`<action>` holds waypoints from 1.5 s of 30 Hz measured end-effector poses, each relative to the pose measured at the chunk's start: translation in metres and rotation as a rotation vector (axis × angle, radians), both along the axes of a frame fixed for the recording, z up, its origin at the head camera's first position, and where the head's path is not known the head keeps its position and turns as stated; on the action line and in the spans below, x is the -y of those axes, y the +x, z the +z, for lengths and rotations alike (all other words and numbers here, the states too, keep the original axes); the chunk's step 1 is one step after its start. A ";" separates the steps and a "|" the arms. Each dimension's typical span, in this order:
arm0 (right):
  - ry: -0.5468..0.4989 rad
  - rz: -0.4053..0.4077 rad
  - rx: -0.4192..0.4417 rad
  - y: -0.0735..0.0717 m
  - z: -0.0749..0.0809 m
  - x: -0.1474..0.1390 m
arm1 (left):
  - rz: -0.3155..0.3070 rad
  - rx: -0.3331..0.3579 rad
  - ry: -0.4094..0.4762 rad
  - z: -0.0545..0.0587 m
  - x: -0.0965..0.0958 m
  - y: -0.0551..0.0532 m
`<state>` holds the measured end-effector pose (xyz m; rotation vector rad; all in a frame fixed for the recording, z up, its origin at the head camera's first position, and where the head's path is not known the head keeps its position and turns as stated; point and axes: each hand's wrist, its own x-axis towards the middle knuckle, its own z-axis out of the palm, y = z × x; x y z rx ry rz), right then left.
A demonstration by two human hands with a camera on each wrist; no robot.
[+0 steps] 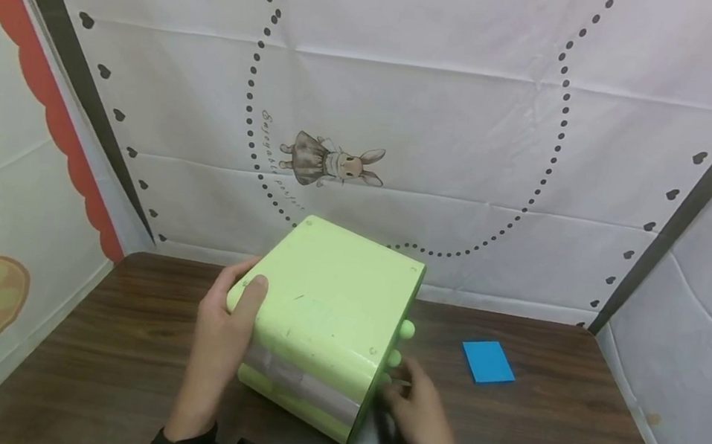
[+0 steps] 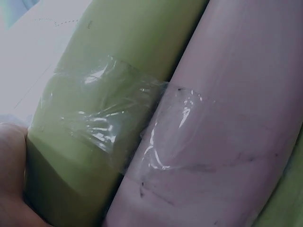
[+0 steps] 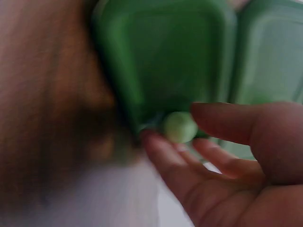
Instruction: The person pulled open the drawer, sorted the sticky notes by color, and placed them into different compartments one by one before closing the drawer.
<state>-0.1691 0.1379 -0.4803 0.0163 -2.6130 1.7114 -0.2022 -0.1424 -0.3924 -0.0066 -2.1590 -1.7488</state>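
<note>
Together, a left hand [image 1: 224,325] clamps a glossy green box [image 1: 325,300], right hand's [image 1: 419,412] fingers round a ball-shaped knob [image 3: 180,127], pinch unclear; woodgrain table [image 1: 539,419], creased white cloth [image 1: 442,128].

My head feed looks forward and down from above the near side of the dark brown wood-grain bench [image 1: 536,441], far enough back to take in the white printed cloth wall [image 1: 422,133] beyond. On the left wrist I'm very close to the pale-green, round-edged cabinet [image 1: 327,286], facing its mauve band [image 2: 236,56] at a slant; the head feed shares that band. My right-wrist feed, also close, faces the dark-green drawer fronts [image 3: 175,52] past the right hand [image 3: 227,175]; it shares that hand and a round pale-green knob [image 3: 180,126] with the head.
</note>
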 end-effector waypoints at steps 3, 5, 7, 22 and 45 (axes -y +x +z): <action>0.004 -0.026 -0.027 -0.003 -0.008 -0.002 | 0.006 0.010 -0.019 0.000 0.000 -0.001; 0.025 -0.046 -0.022 -0.004 -0.009 -0.004 | 0.009 0.017 -0.026 0.000 0.000 -0.001; 0.046 -0.050 -0.005 -0.005 -0.009 -0.005 | 0.011 0.019 -0.026 0.001 0.000 -0.001; 0.021 0.008 0.083 -0.006 -0.004 -0.013 | 0.019 0.032 -0.026 0.004 0.001 0.001; 0.112 -0.129 0.121 -0.003 -0.001 -0.068 | 0.000 0.016 -0.024 0.005 0.002 0.002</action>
